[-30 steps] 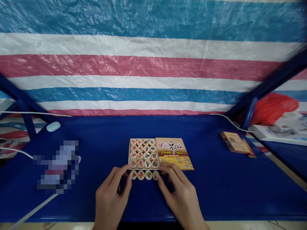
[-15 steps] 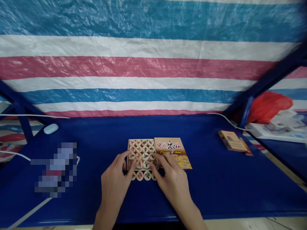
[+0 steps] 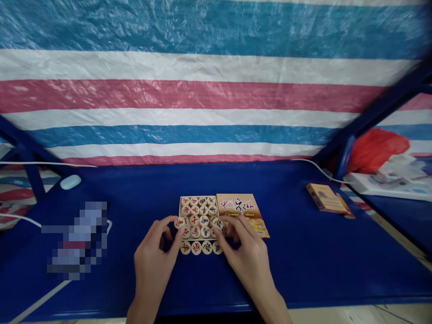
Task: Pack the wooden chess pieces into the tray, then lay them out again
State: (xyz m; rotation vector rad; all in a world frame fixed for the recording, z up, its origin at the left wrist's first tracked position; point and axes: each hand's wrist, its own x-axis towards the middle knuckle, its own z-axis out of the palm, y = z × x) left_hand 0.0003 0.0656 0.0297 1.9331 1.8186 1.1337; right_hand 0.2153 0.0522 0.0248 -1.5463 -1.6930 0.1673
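An open box (image 3: 197, 239) holds rows of round Chinese chess pieces with red and black characters. My left hand (image 3: 155, 254) pinches a red-marked chess piece (image 3: 179, 222) over the box's left edge. Between the thumb and index finger of my right hand (image 3: 246, 252) is a black-marked chess piece (image 3: 216, 222), above the right column. Just in front of the box, a short row of loose pieces (image 3: 196, 248) lies on the blue table (image 3: 303, 270). The printed lid (image 3: 236, 204) reads "Chinese chess" and lies against the box's right side, partly behind my right hand.
A small brown box (image 3: 326, 198) lies at the right. At the left are a white mouse-like object (image 3: 70, 182), a pixelated item (image 3: 79, 238) and white cables. A red bag (image 3: 380, 148) sits beyond the right frame post. A striped sheet (image 3: 202, 94) hangs behind the table.
Both hands have lifted a piece out of the third row. My left hand has moved left with its piece; my right hand has shifted slightly right.
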